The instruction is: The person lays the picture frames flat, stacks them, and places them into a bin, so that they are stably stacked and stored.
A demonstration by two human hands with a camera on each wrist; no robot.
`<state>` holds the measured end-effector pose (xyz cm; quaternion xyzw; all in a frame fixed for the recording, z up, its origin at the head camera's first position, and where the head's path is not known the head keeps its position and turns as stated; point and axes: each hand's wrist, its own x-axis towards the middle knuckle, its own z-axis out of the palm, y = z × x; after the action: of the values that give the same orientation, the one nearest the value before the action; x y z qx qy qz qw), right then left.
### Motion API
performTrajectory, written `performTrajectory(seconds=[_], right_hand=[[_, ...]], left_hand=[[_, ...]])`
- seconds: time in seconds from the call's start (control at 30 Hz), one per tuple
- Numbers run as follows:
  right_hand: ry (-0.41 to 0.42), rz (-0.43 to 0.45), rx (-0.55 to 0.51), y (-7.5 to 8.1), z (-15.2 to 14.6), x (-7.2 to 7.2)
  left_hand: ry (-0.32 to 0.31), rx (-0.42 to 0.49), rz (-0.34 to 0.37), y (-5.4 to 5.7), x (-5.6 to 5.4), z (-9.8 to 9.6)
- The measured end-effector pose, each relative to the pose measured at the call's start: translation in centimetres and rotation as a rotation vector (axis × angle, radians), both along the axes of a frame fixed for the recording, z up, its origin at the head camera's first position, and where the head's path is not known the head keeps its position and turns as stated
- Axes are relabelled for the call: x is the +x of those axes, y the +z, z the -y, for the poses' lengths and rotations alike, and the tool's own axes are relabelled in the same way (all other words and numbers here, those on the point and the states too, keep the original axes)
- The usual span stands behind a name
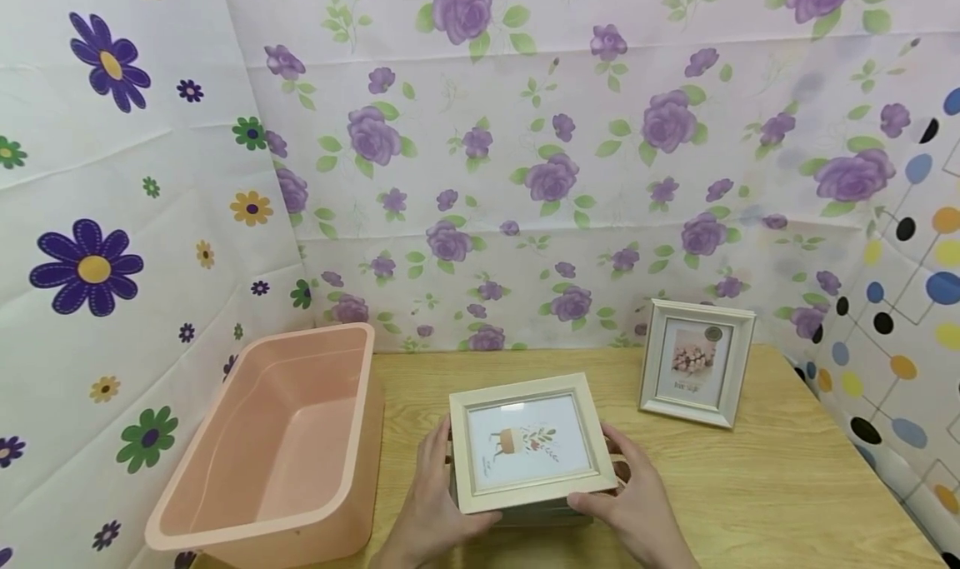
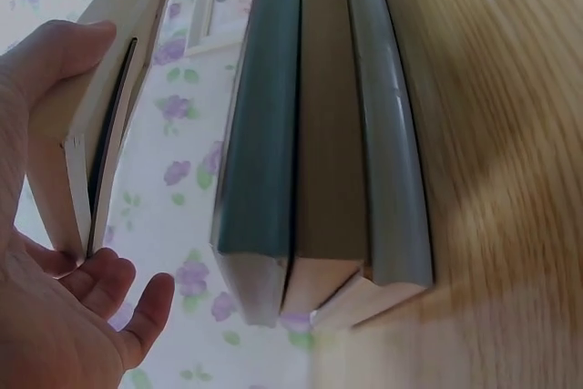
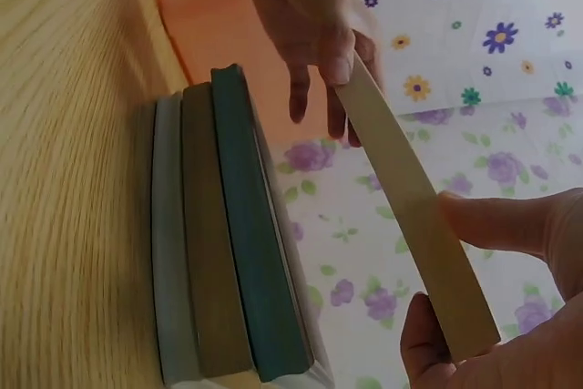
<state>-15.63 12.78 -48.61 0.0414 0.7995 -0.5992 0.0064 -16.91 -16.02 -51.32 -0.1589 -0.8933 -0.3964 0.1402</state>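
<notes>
White cloth with bold daisies (image 1: pixel 86 267) hangs at the far left. Beside it, a pink tub (image 1: pixel 322 377) stands on the wooden table (image 1: pixel 750 486). Next comes the left hand (image 1: pixel 435 498), gripping the left end of a cream picture frame (image 1: pixel 532 444), its thumb by the near corner. The frame is held face up, slightly tilted, and shows a drawing of a plant. Beneath it, with a gap between, three books lie stacked flat on the table: green (image 2: pixel 260 134) on top, brown (image 2: pixel 330 134) in the middle, grey (image 2: pixel 392 134) at the bottom. At the frame's right end, the right hand (image 1: pixel 637 498) pinches the edge between thumb and fingers. Farther right and back, a white picture frame (image 1: pixel 693 377) stands leaning backward, near the dotted cloth (image 1: pixel 903 367).
</notes>
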Motion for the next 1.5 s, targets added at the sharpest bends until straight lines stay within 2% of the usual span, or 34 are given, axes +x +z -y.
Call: performTrajectory(seconds=[0.13,0.2,0.57,0.97,1.2,1.5], right_hand=[[0.007,-0.041,0.125,-0.2,0.1,-0.6],[0.004,-0.056,0.151,-0.5,0.2,-0.9],[0.014,-0.072,0.137,-2.0,0.6,-2.2],[0.021,-0.086,0.163,-3.9,0.8,-2.8],[0.022,-0.087,0.178,-4.2,1.1,-2.8],[0.029,-0.077,0.194,-4.0,1.2,-2.8]], left_hand=[[0.013,0.030,0.046,-0.2,-0.4,0.1],[0.016,0.034,0.073,-0.2,-0.7,0.2],[0.039,0.030,0.170,-0.9,-1.7,0.4],[0.050,0.019,0.236,-2.3,-2.0,0.6],[0.055,0.016,0.262,-2.6,-2.0,0.7],[0.064,0.002,0.263,-2.5,-2.0,0.6]])
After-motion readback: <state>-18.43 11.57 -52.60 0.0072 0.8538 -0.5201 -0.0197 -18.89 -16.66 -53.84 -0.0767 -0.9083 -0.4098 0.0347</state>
